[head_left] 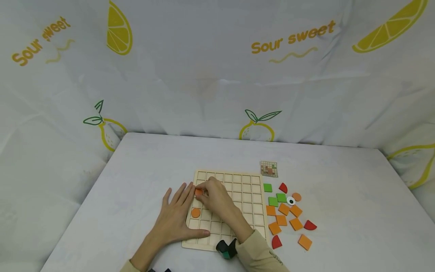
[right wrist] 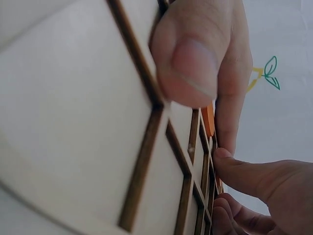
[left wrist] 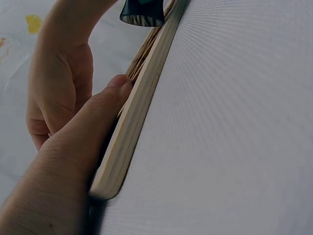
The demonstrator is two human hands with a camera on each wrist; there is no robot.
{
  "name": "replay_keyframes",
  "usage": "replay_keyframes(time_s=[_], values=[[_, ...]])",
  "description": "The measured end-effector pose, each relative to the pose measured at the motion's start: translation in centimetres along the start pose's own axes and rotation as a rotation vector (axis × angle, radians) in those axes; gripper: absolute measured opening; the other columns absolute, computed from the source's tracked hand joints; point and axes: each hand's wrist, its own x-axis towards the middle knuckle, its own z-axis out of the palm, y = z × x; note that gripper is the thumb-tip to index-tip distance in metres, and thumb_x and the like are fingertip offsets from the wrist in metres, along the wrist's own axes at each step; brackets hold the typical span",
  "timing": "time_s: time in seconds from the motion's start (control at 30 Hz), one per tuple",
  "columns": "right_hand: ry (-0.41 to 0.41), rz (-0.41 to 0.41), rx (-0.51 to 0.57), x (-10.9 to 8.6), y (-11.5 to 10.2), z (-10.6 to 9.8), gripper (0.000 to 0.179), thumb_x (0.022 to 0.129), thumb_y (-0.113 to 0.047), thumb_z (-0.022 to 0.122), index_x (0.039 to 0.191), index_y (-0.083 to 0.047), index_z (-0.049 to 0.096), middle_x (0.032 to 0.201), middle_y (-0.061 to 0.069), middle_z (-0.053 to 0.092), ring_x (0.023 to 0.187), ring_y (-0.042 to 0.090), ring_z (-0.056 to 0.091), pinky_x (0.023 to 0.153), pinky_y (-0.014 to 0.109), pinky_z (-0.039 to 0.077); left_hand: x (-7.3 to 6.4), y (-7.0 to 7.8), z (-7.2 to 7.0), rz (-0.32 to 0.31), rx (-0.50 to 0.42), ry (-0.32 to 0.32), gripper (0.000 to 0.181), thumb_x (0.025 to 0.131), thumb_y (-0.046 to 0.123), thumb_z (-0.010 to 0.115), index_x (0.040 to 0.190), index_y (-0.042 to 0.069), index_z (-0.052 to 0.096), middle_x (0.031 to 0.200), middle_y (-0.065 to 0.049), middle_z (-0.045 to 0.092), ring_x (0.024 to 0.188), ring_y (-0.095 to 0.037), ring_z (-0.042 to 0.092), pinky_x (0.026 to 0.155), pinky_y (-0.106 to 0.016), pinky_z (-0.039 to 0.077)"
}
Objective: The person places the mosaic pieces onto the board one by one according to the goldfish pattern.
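One gridded board (head_left: 247, 197); square to table (head_left: 340, 185)

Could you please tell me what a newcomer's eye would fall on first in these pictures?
Probably first the wooden grid board, the left hand spread at its left edge and the right hand pinching an orange piece in its leftmost column. Next come orange squares, green squares and red quarter-circles on the table to the board's right. Behind, yellow lemon slices stand out on the cloth.

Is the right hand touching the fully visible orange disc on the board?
Apart: the head view shows bare board between the right hand and the orange disc.
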Motion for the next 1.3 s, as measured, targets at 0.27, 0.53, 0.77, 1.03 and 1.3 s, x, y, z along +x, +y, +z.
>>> replay_keyframes(time_s=[0.27,0.53,0.77,1.03,1.3], values=[[0.006,-0.010,0.008,-0.3,0.1,-0.1,0.022,0.088,-0.005,0.078,0.108,0.003,0.078,0.083,0.007,0.061,0.072,0.010,0.044,0.061,0.018,0.038,0.0,0.0,0.0,0.000,0.006,-0.002,0.134,0.067,0.098,0.053,0.162,0.007,0.026,0.171,-0.007,0.025,0.159,-0.031,0.025,0.123,-0.066,0.011],[0.006,-0.001,0.010,-0.3,0.3,-0.2,0.020,0.089,-0.005,0.077,0.108,0.001,0.078,0.084,0.008,0.062,0.074,0.011,0.046,0.062,0.018,0.039,0.1,0.0,0.1,0.005,0.003,0.008,0.134,0.067,0.097,0.054,0.162,0.008,0.026,0.170,-0.007,0.026,0.158,-0.030,0.026,0.123,-0.067,0.012],[0.004,-0.002,0.003,-0.3,0.4,-0.2,0.021,0.089,-0.005,0.077,0.109,0.001,0.078,0.081,0.007,0.059,0.071,0.011,0.044,0.060,0.019,0.037,0.2,0.0,0.2,0.003,0.011,0.004,0.135,0.067,0.096,0.056,0.163,0.008,0.023,0.170,-0.007,0.026,0.158,-0.030,0.027,0.123,-0.066,0.013],[-0.004,-0.005,0.008,-0.5,0.4,-0.8,0.021,0.089,-0.005,0.075,0.109,-0.001,0.078,0.084,0.006,0.059,0.073,0.011,0.045,0.062,0.019,0.039,0.1,-0.1,0.4,0.003,0.012,0.012,0.135,0.066,0.095,0.059,0.163,0.008,0.024,0.170,-0.007,0.027,0.158,-0.030,0.027,0.123,-0.067,0.013],[0.001,-0.010,-0.003,-1.6,0.7,-2.2,0.020,0.088,-0.005,0.073,0.108,-0.005,0.076,0.090,0.008,0.063,0.077,0.014,0.052,0.064,0.021,0.044,0.1,-0.2,0.3,0.001,0.007,0.018,0.136,0.065,0.096,0.059,0.163,0.009,0.025,0.169,-0.008,0.031,0.158,-0.030,0.028,0.123,-0.066,0.012]])
